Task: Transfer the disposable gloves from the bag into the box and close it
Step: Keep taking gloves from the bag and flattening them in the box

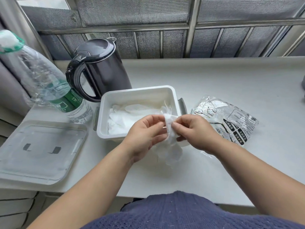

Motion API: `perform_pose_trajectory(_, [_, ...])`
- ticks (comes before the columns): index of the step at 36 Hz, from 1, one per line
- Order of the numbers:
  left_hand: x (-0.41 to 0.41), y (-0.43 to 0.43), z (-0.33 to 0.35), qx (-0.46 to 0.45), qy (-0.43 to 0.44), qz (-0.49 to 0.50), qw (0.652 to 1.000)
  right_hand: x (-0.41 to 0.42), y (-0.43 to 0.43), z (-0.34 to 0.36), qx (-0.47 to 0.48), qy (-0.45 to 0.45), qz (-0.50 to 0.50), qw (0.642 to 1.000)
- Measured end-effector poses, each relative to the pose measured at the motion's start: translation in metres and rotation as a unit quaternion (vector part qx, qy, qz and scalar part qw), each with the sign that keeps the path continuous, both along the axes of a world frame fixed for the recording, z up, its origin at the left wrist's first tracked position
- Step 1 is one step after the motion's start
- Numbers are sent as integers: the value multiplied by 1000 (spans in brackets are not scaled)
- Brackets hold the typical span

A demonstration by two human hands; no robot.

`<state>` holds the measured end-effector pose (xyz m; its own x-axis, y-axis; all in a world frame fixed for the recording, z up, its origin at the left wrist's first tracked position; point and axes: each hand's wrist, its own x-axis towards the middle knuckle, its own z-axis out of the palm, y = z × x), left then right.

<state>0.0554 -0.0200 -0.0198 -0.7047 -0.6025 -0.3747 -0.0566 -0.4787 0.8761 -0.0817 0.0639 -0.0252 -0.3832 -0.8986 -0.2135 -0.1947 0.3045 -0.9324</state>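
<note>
Both hands over box near rim. Left hand and right hand pinch one thin glove, likely folding it to fit. More gloves already inside. Bag at 3 o'clock, lid at 9, set aside for closing.

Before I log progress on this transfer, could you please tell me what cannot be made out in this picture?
Head view:
- Bag: crumpled, glaring plastic hides whether gloves remain inside.
- Box: its near right corner is behind the left hand, the right hand and the glove they pinch.
- Gloves in the box: a white heap, uncountable.
- Dark object at right edge: cut off.
</note>
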Motion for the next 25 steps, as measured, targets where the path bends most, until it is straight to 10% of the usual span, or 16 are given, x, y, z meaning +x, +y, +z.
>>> perform_pose_trajectory(14, [8, 23, -26, -111, -118, -60, 985, -3, 12, -11, 33, 83, 29, 996])
perform_pose_trajectory(25, [10, 31, -29, 0, -55, -47, 997, 2, 32, -2, 42, -10, 88, 995])
